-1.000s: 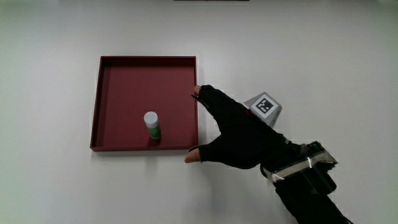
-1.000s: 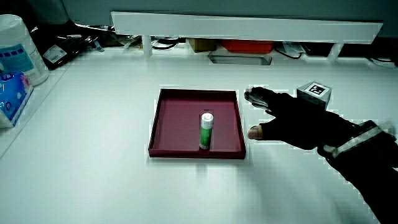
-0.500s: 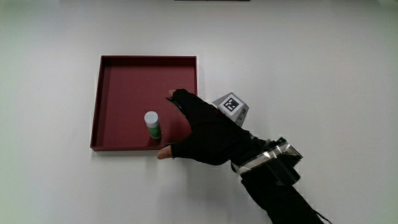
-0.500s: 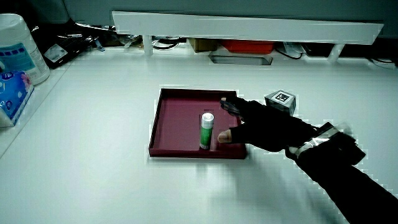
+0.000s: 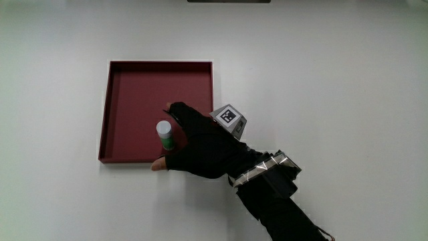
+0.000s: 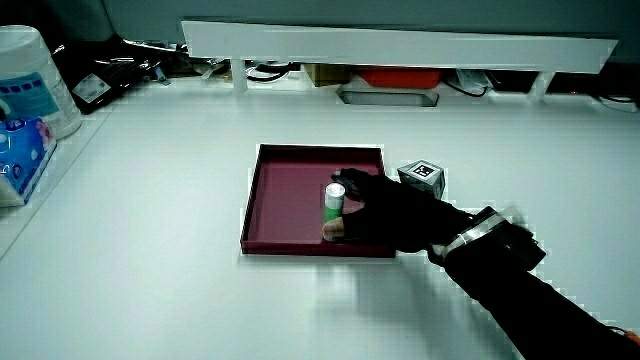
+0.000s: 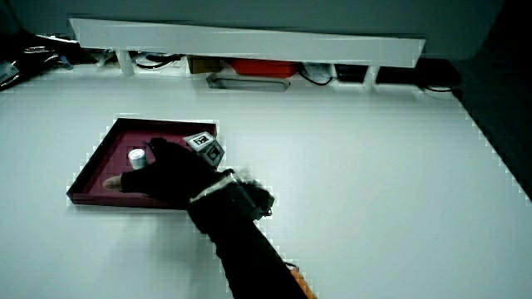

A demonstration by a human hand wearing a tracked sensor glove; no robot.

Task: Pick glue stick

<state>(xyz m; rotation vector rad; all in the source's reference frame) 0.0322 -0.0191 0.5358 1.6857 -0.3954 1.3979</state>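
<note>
**Task status: approach complete, grasp not confirmed, lift outstanding**

The tabletop (image 5: 348, 73) is white and carries one shallow red tray (image 5: 127, 87). In both side views a low partition stands at the tabletop's edge farthest from the person, with clutter under it; in a side view a white tub (image 6: 30, 75) stands at the tabletop's edge, well apart from the tray.

The tray holds a single item. The glue stick (image 5: 164, 134) stands upright inside it, white cap up and green body below, in the part of the tray nearest the person. It appears to rest on the tray floor; no view shows it raised.

The hand (image 5: 200, 147) lies over the tray's near corner, just beside the glue stick, with the patterned cube (image 5: 229, 118) on its back facing up. The fingers (image 5: 177, 112) reach past the stick on the side away from the person, and the thumb (image 5: 158, 165) lies at the tray's near wall. The hand is thus partly spread, with the stick in the gap between fingers and thumb. Whether any finger touches the stick cannot be told.

Judged progress:
1. Reach to the glue stick: done.
2. Closing the hand around the stick: not yet shown.
3. Lifting the stick clear of the tray: not yet done.
</note>
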